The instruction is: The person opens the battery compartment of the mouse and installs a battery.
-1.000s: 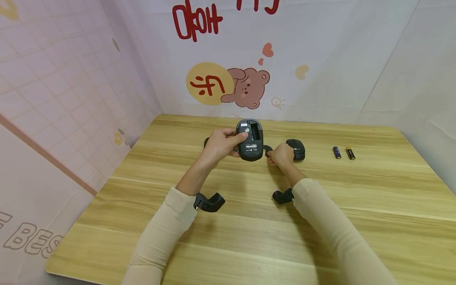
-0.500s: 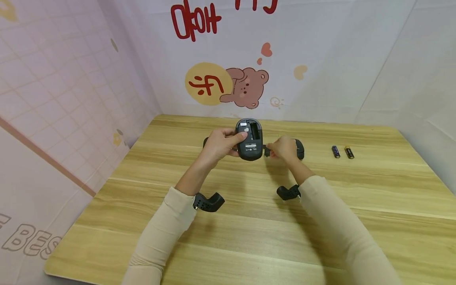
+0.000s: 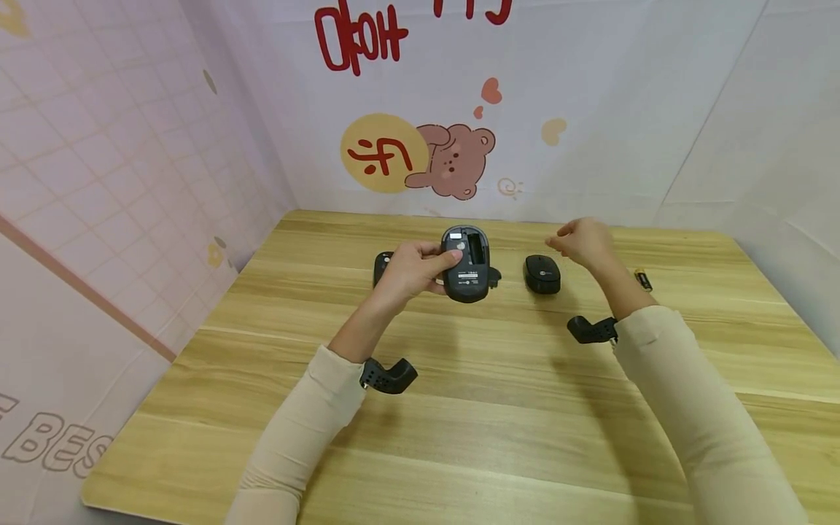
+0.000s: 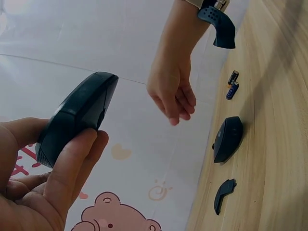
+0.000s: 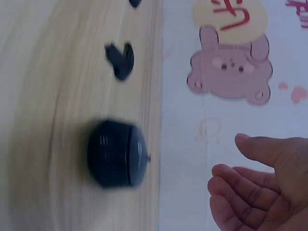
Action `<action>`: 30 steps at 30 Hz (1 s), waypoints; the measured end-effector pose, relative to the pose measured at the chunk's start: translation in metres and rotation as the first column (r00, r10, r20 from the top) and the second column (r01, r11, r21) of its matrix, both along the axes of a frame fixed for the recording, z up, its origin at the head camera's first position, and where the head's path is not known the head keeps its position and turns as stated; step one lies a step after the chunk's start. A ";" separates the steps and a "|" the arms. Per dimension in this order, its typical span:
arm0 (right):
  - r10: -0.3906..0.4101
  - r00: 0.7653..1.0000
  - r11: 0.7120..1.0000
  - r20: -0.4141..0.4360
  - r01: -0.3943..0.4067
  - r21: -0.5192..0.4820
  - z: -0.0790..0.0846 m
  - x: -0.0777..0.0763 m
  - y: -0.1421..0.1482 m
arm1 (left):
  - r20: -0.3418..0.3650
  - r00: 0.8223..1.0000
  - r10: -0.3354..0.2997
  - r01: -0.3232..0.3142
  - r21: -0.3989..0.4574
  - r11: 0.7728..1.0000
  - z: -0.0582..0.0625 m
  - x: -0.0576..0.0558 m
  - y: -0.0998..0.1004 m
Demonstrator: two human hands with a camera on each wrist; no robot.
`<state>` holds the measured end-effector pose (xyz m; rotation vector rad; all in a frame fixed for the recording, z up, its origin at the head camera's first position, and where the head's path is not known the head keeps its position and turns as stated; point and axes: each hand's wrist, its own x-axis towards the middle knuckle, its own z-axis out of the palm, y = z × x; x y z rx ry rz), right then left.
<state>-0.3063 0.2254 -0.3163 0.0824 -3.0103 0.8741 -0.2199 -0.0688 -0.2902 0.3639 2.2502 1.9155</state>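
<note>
My left hand (image 3: 410, 271) holds a black computer mouse (image 3: 467, 283) up off the table, its underside facing me and its battery slot uncovered and vacant. The thumb lies on the underside, the fingers behind. A loose black battery cover (image 4: 223, 195) lies on the table; in the head view the held mouse partly hides it. My right hand (image 3: 587, 242) is in the air with nothing in it, fingers loosely bent, as the right wrist view shows. It is above and right of a second black mouse (image 3: 542, 275), which stands upright on the table.
A black-and-gold battery (image 3: 643, 280) lies at the right, beside a blue battery (image 4: 232, 90) that my right arm hides in the head view. Another dark mouse (image 3: 380, 265) shows behind my left hand. A white printed backdrop (image 3: 590, 168) rises along the wooden table's (image 3: 459, 415) far edge.
My right hand has let go of the battery cover, leaving it on the table, and has moved right and up past the second mouse. My left hand has shifted slightly right with its mouse.
</note>
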 end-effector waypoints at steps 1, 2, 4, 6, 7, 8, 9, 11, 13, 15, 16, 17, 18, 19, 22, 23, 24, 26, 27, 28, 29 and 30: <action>0.013 1.000 0.999 -0.011 -0.012 0.037 -0.001 0.000 0.008 | 0.004 1.000 -0.001 0.001 0.000 1.000 -0.001 0.000 0.000; 0.026 0.999 0.997 -0.019 -0.024 0.070 -0.002 -0.001 0.016 | 0.007 1.000 -0.001 0.001 -0.001 1.000 -0.001 -0.001 0.000; 0.055 0.998 0.991 -0.016 -0.053 0.123 -0.004 -0.002 0.032 | 0.008 1.000 -0.001 0.001 -0.005 1.000 -0.002 -0.001 0.001; 0.084 0.996 0.985 -0.001 -0.083 0.154 -0.008 -0.002 0.045 | 0.010 1.000 -0.001 0.001 -0.007 1.000 -0.002 -0.002 0.001; 0.098 0.995 0.982 0.014 -0.099 0.160 -0.010 -0.002 0.052 | 0.009 1.000 0.000 0.000 -0.010 1.000 -0.003 -0.002 0.001; 0.114 0.993 0.980 0.030 -0.117 0.162 -0.013 -0.003 0.058 | 0.009 1.000 0.001 -0.001 -0.012 1.000 -0.003 -0.002 0.000; 0.133 0.990 0.976 0.047 -0.140 0.165 -0.015 -0.002 0.063 | 0.009 1.000 0.001 -0.001 -0.014 1.000 -0.003 -0.002 0.000; 0.160 0.984 0.968 0.083 -0.173 0.180 -0.021 -0.002 0.074 | 0.008 1.000 0.004 -0.003 -0.017 1.000 -0.002 -0.003 0.000; 0.186 0.976 0.952 0.113 -0.208 0.224 -0.026 -0.001 0.084 | 0.008 1.000 0.004 -0.004 -0.016 1.000 -0.002 -0.003 0.001; 0.191 0.971 0.931 0.144 -0.226 0.285 -0.031 0.001 0.093 | 0.008 1.000 0.001 -0.001 -0.011 1.000 -0.003 -0.003 0.001; 0.186 0.969 0.924 0.164 -0.229 0.306 -0.033 0.002 0.098 | 0.006 1.000 0.000 0.000 -0.012 1.000 -0.003 -0.003 0.001; 0.176 0.968 0.919 0.181 -0.227 0.323 -0.036 0.002 0.102 | 0.005 1.000 -0.003 0.003 -0.011 1.000 -0.003 -0.003 0.002; 0.161 0.966 0.915 0.204 -0.223 0.336 -0.037 0.003 0.106 | 0.002 1.000 -0.007 0.007 -0.010 1.000 -0.004 -0.003 0.002; 0.141 0.963 0.916 0.230 -0.215 0.340 -0.039 0.003 0.110 | -0.002 1.000 -0.010 0.010 -0.011 1.000 -0.004 -0.003 0.002; 0.098 0.951 0.917 0.294 -0.201 0.343 -0.043 0.005 0.118 | -0.011 1.000 -0.017 0.016 -0.014 1.000 -0.006 -0.003 0.002; 0.090 0.947 0.918 0.308 -0.200 0.344 -0.044 0.005 0.120 | -0.011 1.000 -0.018 0.018 -0.014 1.000 -0.006 -0.003 0.002; 0.087 0.944 0.916 0.319 -0.202 0.346 -0.045 0.005 0.122 | -0.012 1.000 -0.018 0.018 -0.016 1.000 -0.007 -0.003 0.002; 0.085 0.938 0.913 0.335 -0.208 0.351 -0.047 0.005 0.125 | -0.009 1.000 -0.018 0.018 -0.022 1.000 -0.008 -0.004 0.002; 0.085 0.938 0.910 0.337 -0.211 0.356 -0.048 0.005 0.126 | -0.008 1.000 -0.016 0.016 -0.027 1.000 -0.008 -0.004 0.002; 0.085 0.938 0.910 0.336 -0.211 0.358 -0.049 0.004 0.127 | -0.006 1.000 -0.014 0.013 -0.032 0.999 -0.008 -0.004 0.002; 0.087 0.938 0.910 0.336 -0.212 0.356 -0.050 0.004 0.128 | -0.003 1.000 -0.011 0.011 -0.036 0.999 -0.009 -0.004 0.002; 0.088 0.939 0.908 0.333 -0.213 0.360 -0.051 0.003 0.128 | -0.002 1.000 -0.009 0.009 -0.040 0.999 -0.009 -0.004 0.002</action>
